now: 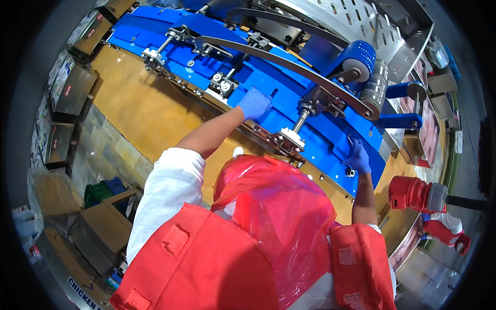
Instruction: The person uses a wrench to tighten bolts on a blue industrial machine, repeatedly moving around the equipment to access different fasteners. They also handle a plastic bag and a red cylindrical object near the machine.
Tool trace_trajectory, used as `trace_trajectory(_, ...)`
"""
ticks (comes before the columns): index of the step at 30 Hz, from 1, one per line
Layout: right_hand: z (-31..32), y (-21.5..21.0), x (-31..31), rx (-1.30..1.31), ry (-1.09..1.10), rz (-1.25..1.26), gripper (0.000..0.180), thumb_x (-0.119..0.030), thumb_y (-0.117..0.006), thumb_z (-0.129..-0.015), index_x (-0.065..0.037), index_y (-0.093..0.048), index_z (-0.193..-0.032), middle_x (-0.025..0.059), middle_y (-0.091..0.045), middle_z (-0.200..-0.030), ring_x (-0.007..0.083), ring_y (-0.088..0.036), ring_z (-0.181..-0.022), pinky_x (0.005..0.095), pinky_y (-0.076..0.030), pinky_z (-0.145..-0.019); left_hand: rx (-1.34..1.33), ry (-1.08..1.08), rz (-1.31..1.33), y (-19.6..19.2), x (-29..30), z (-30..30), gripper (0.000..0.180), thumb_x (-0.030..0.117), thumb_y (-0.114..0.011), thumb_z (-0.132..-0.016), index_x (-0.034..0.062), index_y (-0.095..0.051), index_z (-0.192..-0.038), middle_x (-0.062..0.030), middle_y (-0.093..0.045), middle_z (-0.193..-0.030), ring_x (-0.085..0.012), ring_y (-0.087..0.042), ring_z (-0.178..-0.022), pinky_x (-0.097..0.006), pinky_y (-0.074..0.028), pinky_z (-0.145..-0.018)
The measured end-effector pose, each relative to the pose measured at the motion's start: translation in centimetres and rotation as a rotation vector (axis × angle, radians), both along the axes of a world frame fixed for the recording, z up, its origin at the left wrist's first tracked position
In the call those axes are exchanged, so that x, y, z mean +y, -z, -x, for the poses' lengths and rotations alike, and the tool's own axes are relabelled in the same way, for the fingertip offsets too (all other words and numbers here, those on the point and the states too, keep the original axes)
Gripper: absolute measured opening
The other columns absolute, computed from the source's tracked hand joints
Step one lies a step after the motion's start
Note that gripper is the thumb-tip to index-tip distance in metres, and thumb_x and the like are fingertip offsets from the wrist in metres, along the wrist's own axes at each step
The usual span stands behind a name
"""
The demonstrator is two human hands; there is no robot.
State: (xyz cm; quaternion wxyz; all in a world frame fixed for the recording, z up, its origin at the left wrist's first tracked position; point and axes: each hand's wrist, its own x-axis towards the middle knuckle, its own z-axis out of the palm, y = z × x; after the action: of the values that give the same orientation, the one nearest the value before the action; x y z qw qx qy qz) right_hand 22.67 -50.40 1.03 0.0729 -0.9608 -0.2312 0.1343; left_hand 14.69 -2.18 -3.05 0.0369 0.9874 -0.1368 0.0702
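My left hand (pixel 254 103), in a blue glove, rests on the near side of a long blue machine bed (pixel 315 132). Its back faces up and the fingers blend into the blue, so their pose is unclear. Over the right end of the bed my right hand (pixel 359 157), gloved alike, has its fingers stretched out and apart. Close to that palm sits a dark round knob (pixel 351 172) on the bed. Between my hands stands a metal clamp bracket (pixel 292 138) with a steel post. A curved metal guide rail (pixel 279 63) runs above the bed.
A blue studded roller (pixel 359 57) and a ribbed metal roller (pixel 374 90) stand at the bed's right. Cardboard boxes (pixel 111 219) lie lower left, with steel bins (pixel 75 93) along the left. Another person in red (pixel 418 194) is at the right. Wet yellow floor (pixel 139 98) shows beyond.
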Motion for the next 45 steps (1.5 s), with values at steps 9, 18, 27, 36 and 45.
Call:
trace_trajectory(9, 0.2, -1.0, 0.0, 0.043, 0.006, -0.045, 0.113, -0.029, -0.092, -0.044, -0.010, -0.042, -0.144, 0.0180, -0.047, -0.141, 0.0374, -0.056, -0.120, 0.0387, -0.049, -0.100, 0.221, -0.219, 0.278, -2.3, 1.6, -0.1, 0.051, 0.047, -0.041, -0.100, 0.0078, -0.070, -0.084, -0.0189, -0.068, -0.078, -0.0389, -0.067, -0.077, -0.050, -0.051, -0.068)
trace_trajectory(18, 4.4, -3.2, -4.6, 0.048, 0.755, -0.310, 0.035, -0.032, -0.075, -0.081, 0.003, -0.070, -0.082, 0.0130, -0.069, -0.071, 0.0209, -0.067, -0.066, 0.0355, -0.051, -0.065, 0.094, 0.120, 0.153, -3.0, 1.5, 0.5, 0.032, 0.035, -0.055, -0.095, 0.0046, -0.062, -0.093, -0.0185, -0.068, -0.082, -0.0373, -0.066, -0.071, -0.048, -0.050, -0.066)
trace_trajectory(27, 8.6, -0.6, -3.2, -0.036, 0.716, -0.097, 0.017, -0.019, -0.069, -0.082, -0.003, -0.070, -0.088, 0.0212, -0.068, -0.081, 0.0382, -0.066, -0.076, 0.0451, -0.050, -0.068, 0.184, 0.060, 0.052, -4.2, 0.2, 0.1, 0.034, 0.038, -0.057, -0.094, 0.0045, -0.064, -0.091, -0.0165, -0.069, -0.080, -0.0339, -0.067, -0.069, -0.046, -0.050, -0.065)
trace_trajectory(36, 10.7, 0.0, -6.0, -0.199, 0.424, -0.532, 0.025, -0.026, -0.069, -0.085, -0.002, -0.067, -0.087, 0.0203, -0.064, -0.072, 0.0371, -0.065, -0.071, 0.0438, -0.046, -0.062, 0.051, 0.125, 0.012, -2.8, 0.8, 0.3, 0.030, 0.031, -0.060, -0.091, 0.0056, -0.063, -0.105, -0.0144, -0.068, -0.087, -0.0292, -0.068, -0.079, -0.047, -0.050, -0.069)
trace_trajectory(45, 8.3, 0.8, -3.4, 0.089, 0.842, 0.019, 0.049, -0.044, -0.061, -0.089, 0.004, -0.071, -0.089, 0.0304, -0.066, -0.088, 0.0425, -0.067, -0.084, 0.0485, -0.050, -0.072, 0.114, 0.153, -0.026, -3.2, 0.5, -0.2, 0.024, 0.032, -0.056, -0.093, 0.0088, -0.060, -0.099, -0.0115, -0.065, -0.080, -0.0300, -0.066, -0.072, -0.047, -0.045, -0.068)
